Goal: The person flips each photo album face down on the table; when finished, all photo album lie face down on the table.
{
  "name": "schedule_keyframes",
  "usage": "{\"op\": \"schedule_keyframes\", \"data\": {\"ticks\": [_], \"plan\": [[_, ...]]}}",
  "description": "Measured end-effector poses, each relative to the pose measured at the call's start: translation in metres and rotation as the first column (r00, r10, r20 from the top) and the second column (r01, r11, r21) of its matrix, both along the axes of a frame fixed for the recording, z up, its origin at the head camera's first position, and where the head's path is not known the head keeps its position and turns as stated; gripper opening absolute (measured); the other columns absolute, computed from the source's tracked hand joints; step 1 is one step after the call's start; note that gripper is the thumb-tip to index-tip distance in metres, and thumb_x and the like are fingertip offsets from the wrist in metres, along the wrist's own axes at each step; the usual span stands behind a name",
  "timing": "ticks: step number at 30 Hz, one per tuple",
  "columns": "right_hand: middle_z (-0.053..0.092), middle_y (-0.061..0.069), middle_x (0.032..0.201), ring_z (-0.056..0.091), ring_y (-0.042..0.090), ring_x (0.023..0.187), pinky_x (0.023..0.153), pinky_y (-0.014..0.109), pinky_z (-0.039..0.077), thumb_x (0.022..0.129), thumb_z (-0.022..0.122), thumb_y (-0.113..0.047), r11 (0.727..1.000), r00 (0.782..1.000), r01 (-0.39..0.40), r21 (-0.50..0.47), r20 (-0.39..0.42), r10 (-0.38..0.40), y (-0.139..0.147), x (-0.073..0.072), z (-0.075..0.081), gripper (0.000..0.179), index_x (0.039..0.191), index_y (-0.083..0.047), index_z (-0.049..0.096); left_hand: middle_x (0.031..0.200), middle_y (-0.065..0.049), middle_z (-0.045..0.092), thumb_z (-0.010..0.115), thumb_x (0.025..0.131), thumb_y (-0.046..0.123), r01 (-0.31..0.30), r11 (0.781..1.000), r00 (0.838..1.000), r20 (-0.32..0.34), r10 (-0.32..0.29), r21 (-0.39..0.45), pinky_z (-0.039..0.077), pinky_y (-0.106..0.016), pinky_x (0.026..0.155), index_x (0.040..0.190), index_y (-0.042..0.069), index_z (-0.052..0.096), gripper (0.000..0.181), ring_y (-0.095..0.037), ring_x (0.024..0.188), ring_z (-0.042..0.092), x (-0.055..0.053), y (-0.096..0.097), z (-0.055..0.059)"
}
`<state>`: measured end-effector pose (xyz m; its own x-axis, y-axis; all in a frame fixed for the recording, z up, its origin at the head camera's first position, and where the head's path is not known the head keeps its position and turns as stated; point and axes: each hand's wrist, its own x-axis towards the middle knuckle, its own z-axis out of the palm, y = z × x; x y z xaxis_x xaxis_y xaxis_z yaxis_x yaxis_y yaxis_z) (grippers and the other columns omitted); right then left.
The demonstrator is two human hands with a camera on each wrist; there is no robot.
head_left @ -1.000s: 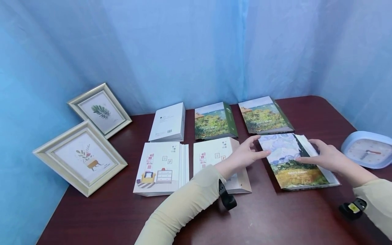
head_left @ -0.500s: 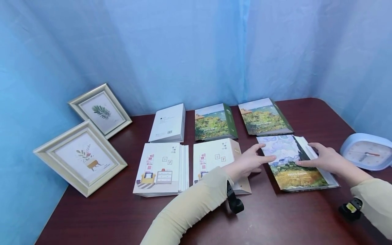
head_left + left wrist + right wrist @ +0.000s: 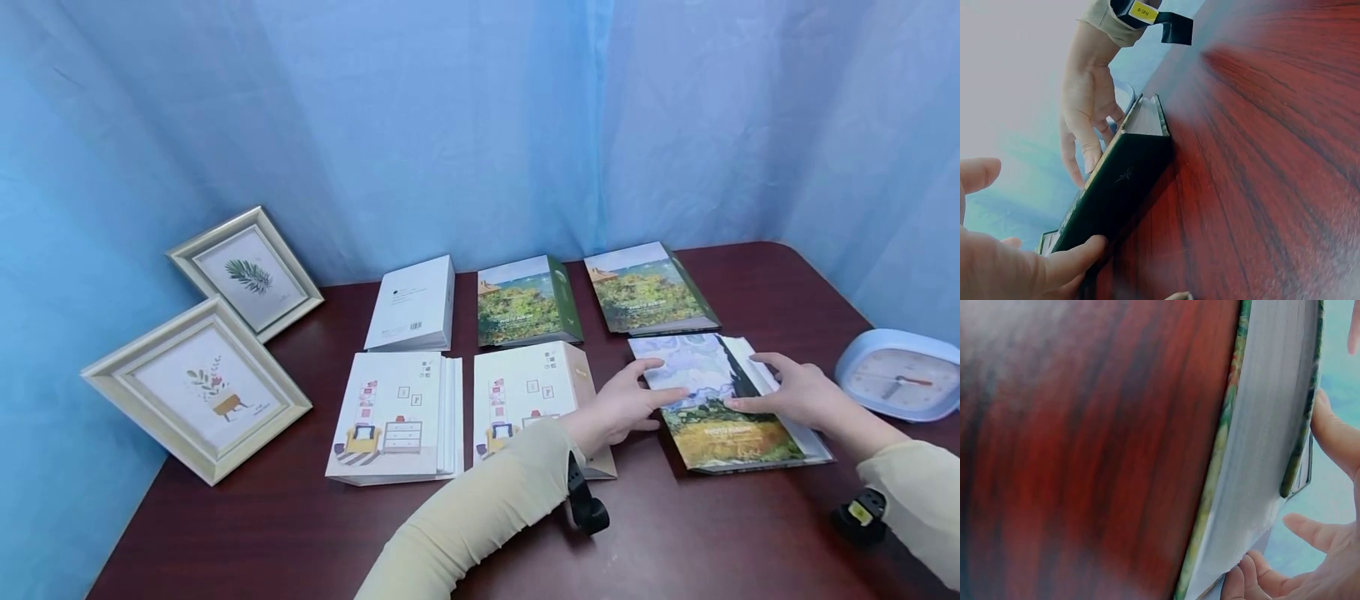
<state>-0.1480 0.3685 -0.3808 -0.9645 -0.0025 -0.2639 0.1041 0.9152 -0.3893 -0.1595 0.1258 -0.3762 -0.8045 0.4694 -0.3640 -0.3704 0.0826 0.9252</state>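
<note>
A photo album with a painted landscape cover [image 3: 723, 433] lies at the right of the table. My left hand [image 3: 615, 408] is by its spine side, thumb over the cover and fingers spread. In the left wrist view, a lower finger of it reaches the dark green spine [image 3: 1124, 172], while the thumb [image 3: 979, 174] stays raised. My right hand [image 3: 806, 396] holds the opposite side: its thumb rests on the cover. The right wrist view has curled fingers [image 3: 1249, 575] against the white page edges [image 3: 1260, 437]. What lies beneath the album is hidden.
Two green landscape albums [image 3: 525, 304] and a white one [image 3: 408, 304] stand behind. Two white room-print albums [image 3: 386, 417] lie left of my left hand. Picture frames [image 3: 202, 387] lean at far left; a blue clock [image 3: 900, 375] stands at right. Blue curtain [image 3: 465, 125] closes the back.
My left hand has moved right and slightly down, its thumb coming farther over the album's cover. The right hand and the album have stayed almost still.
</note>
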Motion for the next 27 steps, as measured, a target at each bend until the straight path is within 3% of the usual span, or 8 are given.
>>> {"op": "schedule_keyframes", "data": {"ticks": [11,18,27], "plan": [[0.032,0.050,0.126,0.036,0.061,0.111,0.082,0.065,0.041,0.075,0.070,-0.060,1.000,1.000,0.005,0.000,-0.003,-0.005,-0.001,-0.001,-0.005,0.107,0.135,0.018,0.028,0.139,-0.003,0.046,0.069,0.087,0.014,-0.014,1.000,1.000,-0.019,0.014,-0.025,0.051,-0.045,0.088,0.133,0.019,0.052,0.050,-0.026,0.114,0.058,0.005,0.002,-0.001],[0.028,0.050,0.130,0.033,0.061,0.115,0.085,0.066,0.040,0.077,0.066,-0.063,1.000,1.000,0.014,-0.024,0.024,-0.014,-0.008,-0.003,-0.007,0.110,0.138,0.018,0.025,0.139,0.000,0.047,0.071,0.086,0.017,-0.027,0.994,0.997,-0.071,0.019,-0.108,0.050,-0.040,0.089,0.131,0.025,0.055,0.049,-0.022,0.117,0.055,0.006,-0.002,-0.001],[0.029,0.050,0.130,0.035,0.060,0.114,0.084,0.065,0.041,0.079,0.064,-0.062,0.999,0.999,0.013,-0.042,0.032,-0.012,-0.015,-0.004,-0.006,0.110,0.141,0.017,0.020,0.139,0.001,0.047,0.068,0.088,0.018,-0.009,0.996,0.996,-0.085,0.001,-0.092,0.051,-0.044,0.088,0.134,0.025,0.052,0.049,-0.023,0.116,0.056,0.006,-0.007,0.001]]}}
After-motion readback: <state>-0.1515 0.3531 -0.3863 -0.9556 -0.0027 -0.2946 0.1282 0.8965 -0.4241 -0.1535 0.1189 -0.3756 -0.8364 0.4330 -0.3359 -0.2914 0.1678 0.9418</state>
